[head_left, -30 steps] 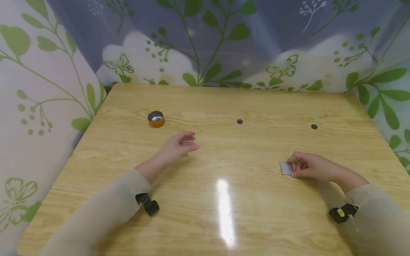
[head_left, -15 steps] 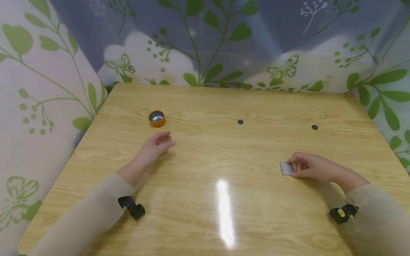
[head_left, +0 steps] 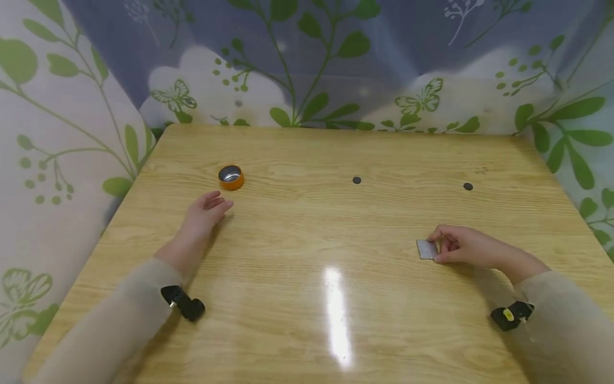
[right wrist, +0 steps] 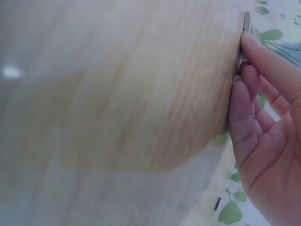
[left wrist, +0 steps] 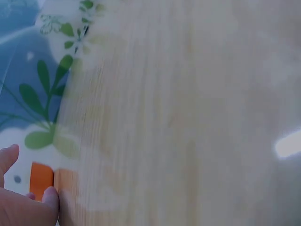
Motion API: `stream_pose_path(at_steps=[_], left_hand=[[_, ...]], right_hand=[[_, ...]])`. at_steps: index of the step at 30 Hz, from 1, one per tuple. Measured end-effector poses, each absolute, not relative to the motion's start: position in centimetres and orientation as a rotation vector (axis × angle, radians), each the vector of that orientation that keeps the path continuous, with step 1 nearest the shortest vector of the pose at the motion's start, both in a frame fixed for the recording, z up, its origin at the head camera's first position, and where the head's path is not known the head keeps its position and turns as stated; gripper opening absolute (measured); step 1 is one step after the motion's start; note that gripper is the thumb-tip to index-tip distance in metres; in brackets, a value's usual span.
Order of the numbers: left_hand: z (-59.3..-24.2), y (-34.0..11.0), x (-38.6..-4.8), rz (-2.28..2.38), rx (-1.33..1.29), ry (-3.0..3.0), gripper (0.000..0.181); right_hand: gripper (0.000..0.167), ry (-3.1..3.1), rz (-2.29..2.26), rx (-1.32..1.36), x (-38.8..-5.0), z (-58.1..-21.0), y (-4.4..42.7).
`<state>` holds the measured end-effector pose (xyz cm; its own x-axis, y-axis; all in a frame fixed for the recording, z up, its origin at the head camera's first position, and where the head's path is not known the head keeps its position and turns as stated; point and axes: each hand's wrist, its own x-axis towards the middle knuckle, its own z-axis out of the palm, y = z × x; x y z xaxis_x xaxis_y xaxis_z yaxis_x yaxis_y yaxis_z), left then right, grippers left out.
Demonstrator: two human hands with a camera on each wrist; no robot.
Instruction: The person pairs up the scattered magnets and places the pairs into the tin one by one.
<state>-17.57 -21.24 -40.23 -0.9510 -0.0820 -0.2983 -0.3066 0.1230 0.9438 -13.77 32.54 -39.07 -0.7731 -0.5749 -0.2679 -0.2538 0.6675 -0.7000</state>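
Note:
My right hand pinches a small flat grey square by its right edge, low over the table's right half. Seen edge-on in the right wrist view, that thin square sits at the fingertips. On the left, my other hand holds nothing, its fingers loosely bent. Just beyond those fingers stands a small round orange cup-like container with a shiny metal inside. Part of its orange side shows between thumb and fingers in the left wrist view; hand and container look apart in the head view.
Two small dark discs lie on the wooden table: one disc near the back middle, the other disc farther right. A leaf-patterned curtain surrounds the table's back and sides.
My left hand has moved left across the table, from the middle to just in front of the orange container. The right hand has stayed in place, holding the grey square.

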Motion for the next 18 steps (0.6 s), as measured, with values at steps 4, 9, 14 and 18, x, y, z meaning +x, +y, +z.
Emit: stream_pose_path(at_steps=[4, 9, 14, 18], left_hand=[[-40.3, -22.0, -19.1, 1.943, -0.435, 2.238, 0.075], [-40.3, -22.4, -21.7, 1.833, -0.431, 2.301, 0.085], [-40.4, -22.9, -23.8, 1.723, -0.323, 2.362, 0.093], [-40.2, -23.4, -24.8, 1.618, -0.21, 2.382, 0.094]], right_hand=[[0.033, 2.411, -0.903, -0.629, -13.8, -39.0, 32.4], [0.034, 2.456, -0.866, -0.616, -13.4, -38.9, 32.7], [0.034, 2.506, -0.811, -0.633, -13.2, -38.9, 32.4], [0.041, 2.565, -0.714, -0.628, -13.0, -38.5, 31.8]])
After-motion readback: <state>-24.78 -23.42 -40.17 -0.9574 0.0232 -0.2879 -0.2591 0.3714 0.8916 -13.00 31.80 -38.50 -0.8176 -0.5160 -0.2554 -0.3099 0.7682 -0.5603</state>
